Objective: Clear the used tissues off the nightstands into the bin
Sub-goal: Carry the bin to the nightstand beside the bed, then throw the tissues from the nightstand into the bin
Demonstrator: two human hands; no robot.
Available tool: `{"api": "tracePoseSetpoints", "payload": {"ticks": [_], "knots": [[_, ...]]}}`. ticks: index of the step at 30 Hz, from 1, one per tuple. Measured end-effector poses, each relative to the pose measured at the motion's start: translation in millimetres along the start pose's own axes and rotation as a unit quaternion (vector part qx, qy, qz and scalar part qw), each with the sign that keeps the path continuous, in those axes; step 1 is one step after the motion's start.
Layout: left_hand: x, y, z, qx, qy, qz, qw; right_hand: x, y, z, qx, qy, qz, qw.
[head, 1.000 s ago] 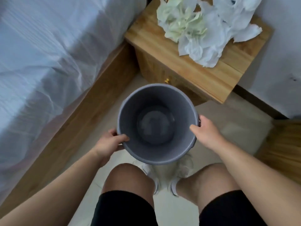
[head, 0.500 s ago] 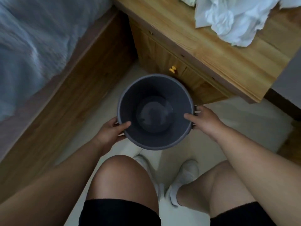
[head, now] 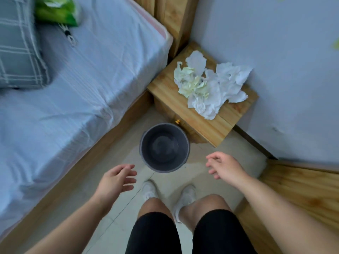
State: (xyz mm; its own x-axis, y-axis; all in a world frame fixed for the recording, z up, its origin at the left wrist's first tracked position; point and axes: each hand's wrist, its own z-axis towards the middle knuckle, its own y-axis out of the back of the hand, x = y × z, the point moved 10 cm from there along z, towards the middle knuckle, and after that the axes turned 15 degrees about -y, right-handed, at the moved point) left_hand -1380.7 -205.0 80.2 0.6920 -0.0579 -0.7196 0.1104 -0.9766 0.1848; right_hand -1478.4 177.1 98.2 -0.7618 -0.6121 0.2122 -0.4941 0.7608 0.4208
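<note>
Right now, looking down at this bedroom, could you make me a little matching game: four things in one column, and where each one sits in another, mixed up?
Things:
1. crumpled tissues
2. grey bin
3. green packet
4. checked pillow

Places:
A. on the floor in front of the nightstand
B. at the left edge of the bed
C. piled on the nightstand top
D. on the bed, beside the pillow, at the top of the picture

Pairs: 1-C, 2-A, 3-D, 4-B

Both the left hand and the right hand are open and empty, on either side of the bin.
</note>
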Motion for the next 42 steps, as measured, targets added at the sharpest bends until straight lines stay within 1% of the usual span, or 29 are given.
{"api": "tracePoseSetpoints", "payload": {"ticks": [4,7,11,17,22,25,27,30,32,34,37,38,40,42], "knots": [[-69,-13,-49,0.001,-0.012,-0.019,1.000,36,55,-57,0.003,0.032,0.005,0.999],[-112,-36,-66,0.001,-0.020,-0.028,0.999,62,96,-69,0.000,0.064,-0.007,0.998],[-150,-81,-61,-0.025,-0.026,-0.027,0.999,90,150,-42,-0.006,0.090,-0.011,0.996],[-173,-155,-29,-0.098,0.000,-0.042,0.994,132,215,31,0.001,0.118,-0.043,0.992],[-182,-200,3,-0.141,0.014,-0.073,0.987,176,228,63,0.020,0.162,-0.138,0.977],[-181,-220,33,-0.133,0.009,-0.086,0.987,195,220,83,0.001,0.194,-0.178,0.965],[-181,-226,60,-0.119,-0.009,-0.073,0.990,205,204,99,-0.007,0.214,-0.194,0.957],[-181,-223,106,-0.113,-0.045,-0.006,0.992,220,169,119,-0.017,0.268,-0.222,0.937],[-193,-215,140,-0.114,-0.101,0.081,0.985,232,149,127,-0.037,0.322,-0.239,0.916],[-213,-206,172,-0.132,-0.167,0.167,0.963,240,128,136,-0.049,0.361,-0.258,0.895],[-244,-200,217,-0.159,-0.245,0.231,0.928,244,100,156,-0.054,0.376,-0.311,0.871],[-252,-203,231,-0.156,-0.263,0.253,0.918,245,94,161,-0.058,0.380,-0.323,0.865],[-266,-215,255,-0.139,-0.294,0.330,0.886,246,89,168,-0.076,0.393,-0.335,0.853],[-271,-229,276,-0.113,-0.293,0.406,0.858,247,89,174,-0.087,0.405,-0.324,0.851]]}}
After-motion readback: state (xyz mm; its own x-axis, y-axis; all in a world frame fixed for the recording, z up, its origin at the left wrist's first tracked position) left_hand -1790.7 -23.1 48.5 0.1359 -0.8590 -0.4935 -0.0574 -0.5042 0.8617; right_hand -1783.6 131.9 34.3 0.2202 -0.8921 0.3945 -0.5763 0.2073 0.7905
